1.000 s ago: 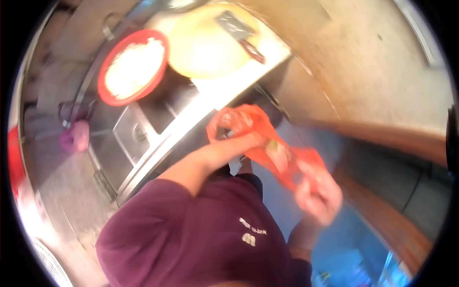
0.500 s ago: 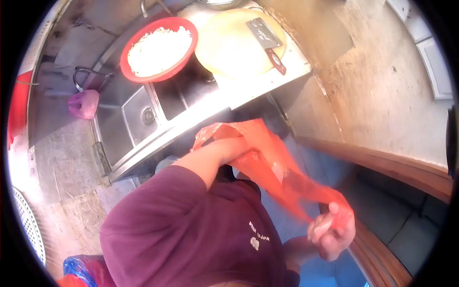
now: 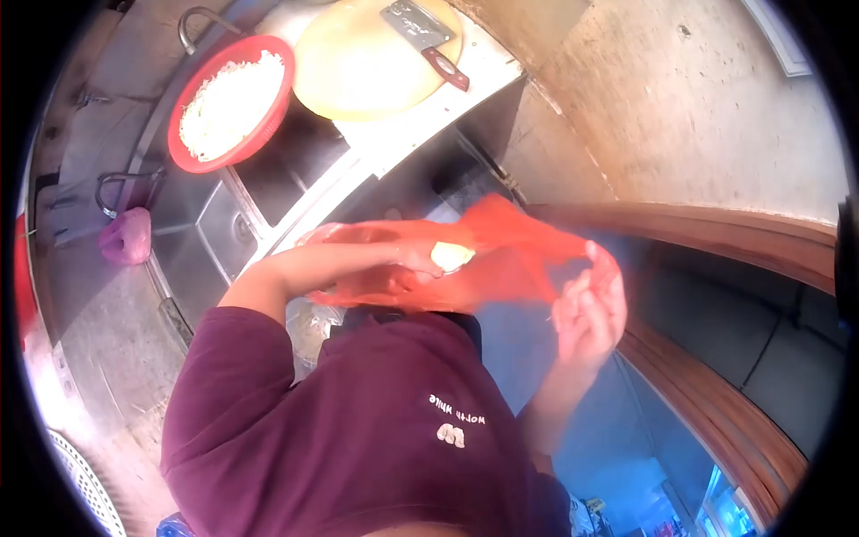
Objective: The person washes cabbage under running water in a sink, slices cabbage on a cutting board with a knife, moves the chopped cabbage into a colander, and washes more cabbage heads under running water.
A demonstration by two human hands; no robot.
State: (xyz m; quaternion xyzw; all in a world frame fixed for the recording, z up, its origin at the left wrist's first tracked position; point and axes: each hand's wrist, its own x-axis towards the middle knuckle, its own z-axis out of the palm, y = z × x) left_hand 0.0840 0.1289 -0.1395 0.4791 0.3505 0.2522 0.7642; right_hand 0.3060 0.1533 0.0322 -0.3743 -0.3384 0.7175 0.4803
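A thin red plastic bag [image 3: 506, 237] stretches across in front of my body. My left hand [image 3: 416, 258] is inside it, fingers closed around a pale yellow, rounded piece [image 3: 453, 258] whose kind I cannot make out. At the bag's right end, my right hand [image 3: 591, 309] is raised with fingers curled, pinching the edge of the bag. Part of my left hand shows only through the red film, and the bag is blurred by motion.
A red basin [image 3: 279, 116] of pale shredded food stands over the sink [image 3: 210, 237]. Beside it, a cleaver [image 3: 420, 31] lies on a round cutting board [image 3: 358, 76]. A pink bag [image 3: 125, 237] hangs near the faucet. A wooden ledge [image 3: 716, 234] runs along the right.
My right hand has risen, lifting its end of the bag. The pale yellow piece now shows in my left hand. The view has shifted, so the basin and board sit further left.
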